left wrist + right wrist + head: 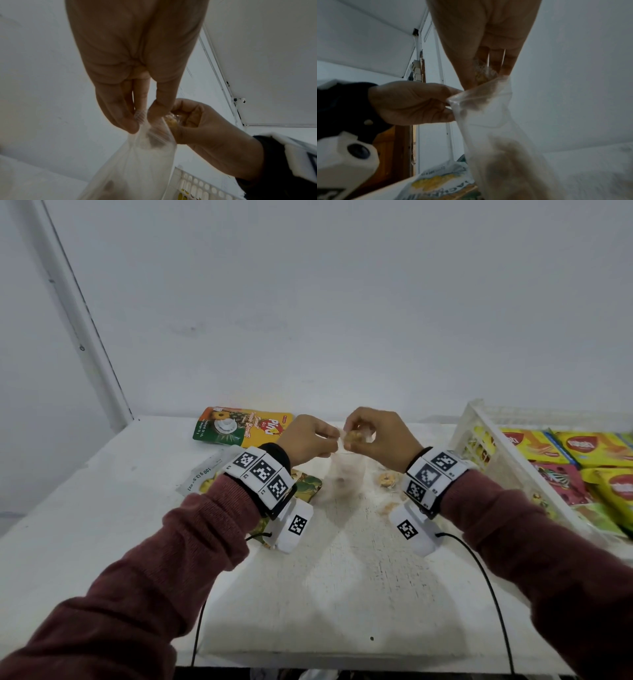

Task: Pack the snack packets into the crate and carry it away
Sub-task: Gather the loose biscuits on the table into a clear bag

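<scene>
My left hand (pixel 317 440) (pixel 137 120) (pixel 412 102) pinches the top rim of a clear plastic bag (pixel 342 474) (pixel 137 162) (pixel 488 121) that hangs above the table. At the bag's mouth my right hand (pixel 363 433) (pixel 197 121) (pixel 481 67) pinches a small wrapped yellow snack (pixel 354 436) (pixel 171 121) (pixel 482 77). The white crate (pixel 479 436) stands at the right, with several yellow and red snack packets (pixel 565 453) inside. A yellow pineapple snack pouch (pixel 239 426) lies behind my left hand.
A white packet (pixel 202 474) (pixel 436 180) and a green-yellow packet (pixel 308 484) lie under my left wrist. A small wrapped snack (pixel 387 479) lies on the white table (pixel 342 577) near my right wrist. The wall stands close behind.
</scene>
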{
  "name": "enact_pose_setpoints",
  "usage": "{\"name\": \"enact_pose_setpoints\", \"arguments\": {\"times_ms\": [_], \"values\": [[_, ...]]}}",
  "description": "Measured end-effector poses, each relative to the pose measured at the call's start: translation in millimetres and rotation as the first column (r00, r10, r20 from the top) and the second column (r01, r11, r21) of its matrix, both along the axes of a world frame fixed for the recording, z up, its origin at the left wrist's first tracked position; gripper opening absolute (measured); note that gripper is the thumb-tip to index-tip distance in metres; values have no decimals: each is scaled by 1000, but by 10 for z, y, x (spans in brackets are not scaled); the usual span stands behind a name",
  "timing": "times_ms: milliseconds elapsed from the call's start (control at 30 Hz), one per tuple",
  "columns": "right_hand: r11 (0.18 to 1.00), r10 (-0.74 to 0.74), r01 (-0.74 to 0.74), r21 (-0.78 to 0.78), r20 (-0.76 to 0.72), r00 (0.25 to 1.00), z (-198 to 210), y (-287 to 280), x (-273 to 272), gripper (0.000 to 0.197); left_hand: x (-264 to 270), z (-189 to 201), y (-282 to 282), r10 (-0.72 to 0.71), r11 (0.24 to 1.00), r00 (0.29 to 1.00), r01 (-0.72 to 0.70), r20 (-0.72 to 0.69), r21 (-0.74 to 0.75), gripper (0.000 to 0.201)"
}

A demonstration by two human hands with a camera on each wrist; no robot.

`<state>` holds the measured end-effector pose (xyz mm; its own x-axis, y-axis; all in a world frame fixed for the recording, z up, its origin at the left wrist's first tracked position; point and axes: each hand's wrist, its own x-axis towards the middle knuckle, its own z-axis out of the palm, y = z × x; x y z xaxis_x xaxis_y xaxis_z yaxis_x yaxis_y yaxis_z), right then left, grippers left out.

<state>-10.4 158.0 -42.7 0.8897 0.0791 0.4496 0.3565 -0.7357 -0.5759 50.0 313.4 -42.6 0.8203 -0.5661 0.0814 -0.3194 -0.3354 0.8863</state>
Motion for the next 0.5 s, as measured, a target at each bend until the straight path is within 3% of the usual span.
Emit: {"name": "enact_pose_setpoints", "arguments": {"times_ms": [67,100,167,233,300,400,500], "values": [[986,-16,8,-165,-42,999,19,-16,-3,14,7,-10,12,-5,1000,1000,5,8,1,27],[947,-49,28,-319,-58,997,33,-10,-9,20,8,-15,9,-5,1000,1000,5,9,-2,29],[783,-131,40,-621,-101,986,29,-13,-7,37,6,-21,2,11,1000,1000,-11,0,-19,31],[667,-207,8,-745,-175,963,12,-23,-31,51,4,-27,-10,24,999,1000,-24,-3,-27,29],[622,-219,5,-783,-167,961,1,-31,-56,53,-11,-31,-19,23,999,1000,-23,-4,-32,27],[646,-199,74,-760,-74,977,84,-25,-101,34,-78,-10,-21,8,998,1000,-8,6,-56,27],[717,-192,140,-683,0,981,158,-34,-112,25,-125,-15,-4,-19,998,1000,19,-12,-62,56]]}}
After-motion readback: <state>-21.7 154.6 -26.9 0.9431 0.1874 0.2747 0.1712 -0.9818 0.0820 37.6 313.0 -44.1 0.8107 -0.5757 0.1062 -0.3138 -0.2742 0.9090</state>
